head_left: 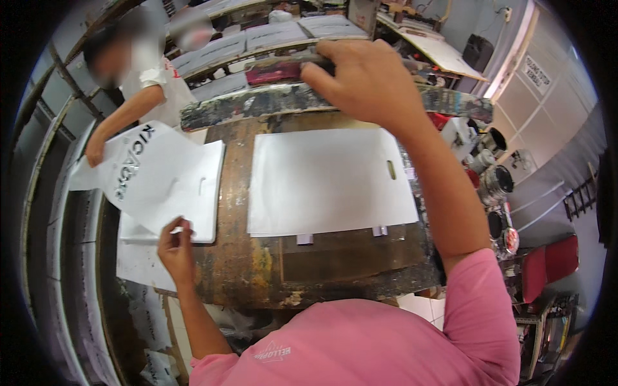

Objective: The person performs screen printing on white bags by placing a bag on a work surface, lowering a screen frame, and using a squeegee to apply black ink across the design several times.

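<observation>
My right hand [370, 80] reaches far forward, with thumb and fingers closed over a paint-stained squeegee [277, 72] behind the thick, paint-crusted edge of a raised frame [244, 106]. Below it, a blank white bag [328, 183] with an oval handle hole lies flat on the stained board. My left hand [177, 248] is by the near edge of a stack of white bags [215, 199], its fingers curled and pinching the low corner of a white bag with black print [138, 170]. The fingertip contact is hard to see. A co-worker's hand [95, 149] holds that bag's far side.
The co-worker [145, 96] stands at the far left, beside shelving [42, 193]. Paint cans [494, 180] crowd the board's right side, near a red chair [550, 267]. Printed white sheets [277, 35] lie on a rack at the back. Small tabs [304, 239] edge the blank bag.
</observation>
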{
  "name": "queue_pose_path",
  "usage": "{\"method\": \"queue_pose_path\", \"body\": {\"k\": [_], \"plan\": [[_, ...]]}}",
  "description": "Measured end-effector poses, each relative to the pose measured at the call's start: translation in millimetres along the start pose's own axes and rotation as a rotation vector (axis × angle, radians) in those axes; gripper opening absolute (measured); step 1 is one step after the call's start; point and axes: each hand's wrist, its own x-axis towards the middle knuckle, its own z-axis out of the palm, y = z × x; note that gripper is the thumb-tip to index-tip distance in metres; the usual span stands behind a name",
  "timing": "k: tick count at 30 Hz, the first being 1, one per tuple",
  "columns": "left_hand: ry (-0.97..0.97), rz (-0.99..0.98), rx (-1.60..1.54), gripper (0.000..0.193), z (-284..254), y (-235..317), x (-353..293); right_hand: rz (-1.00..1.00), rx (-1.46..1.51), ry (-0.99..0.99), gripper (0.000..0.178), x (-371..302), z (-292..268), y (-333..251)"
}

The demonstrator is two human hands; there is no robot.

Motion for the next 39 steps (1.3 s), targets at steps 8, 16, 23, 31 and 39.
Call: {"method": "queue_pose_path", "body": {"k": [8,16,23,31,39], "plan": [[-0.383,-0.137,-0.578,0.105,87.2,87.6,-4.3,0.049,0.031,-0.105,0.036,-49.1,-3.9,-35.9],[-0.290,0.204,-0.543,0.100,138.4,42.2,-45.0,0.009,-0.121,-0.006,0.042,-85.8,14.7,-43.1],[-0.777,0.631,0.551,0.117,222.9,9.0,-127.0,0.035,-0.029,-0.088,0.044,-2.9,-4.2,-10.0],[-0.956,0.624,0.693,0.120,273.7,-6.5,-144.8,0.179,0.057,-0.367,0.059,27.3,-34.8,-15.4],[-0.963,0.670,0.657,0.122,278.0,-6.2,-145.3,0.191,0.028,-0.426,0.055,40.1,-48.0,-15.3]]}}
